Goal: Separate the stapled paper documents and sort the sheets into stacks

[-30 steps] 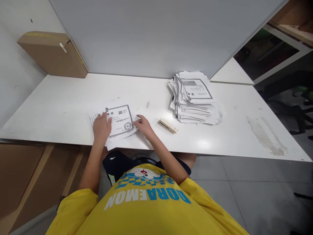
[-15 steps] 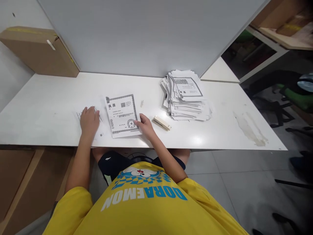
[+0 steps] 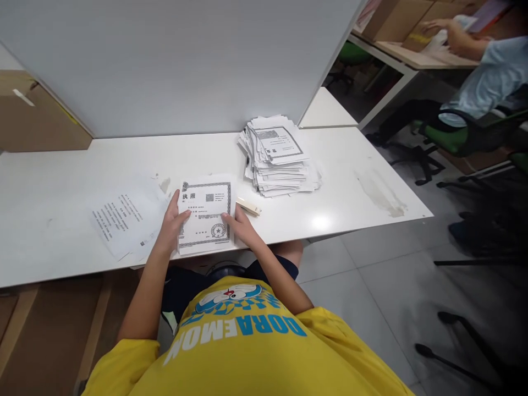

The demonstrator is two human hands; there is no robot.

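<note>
Left hand (image 3: 170,224) and right hand (image 3: 242,226) clamp paper (image 3: 205,223) at nine and three o'clock, the table (image 3: 338,176) ending at six, stretching toward eleven.

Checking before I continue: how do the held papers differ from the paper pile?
The held papers are between the left hand and right hand; the paper pile rests on the table. The held papers form a thin, fairly even set; the paper pile is thick with ragged edges. Both are white, with a dark-bordered page on top.
</note>
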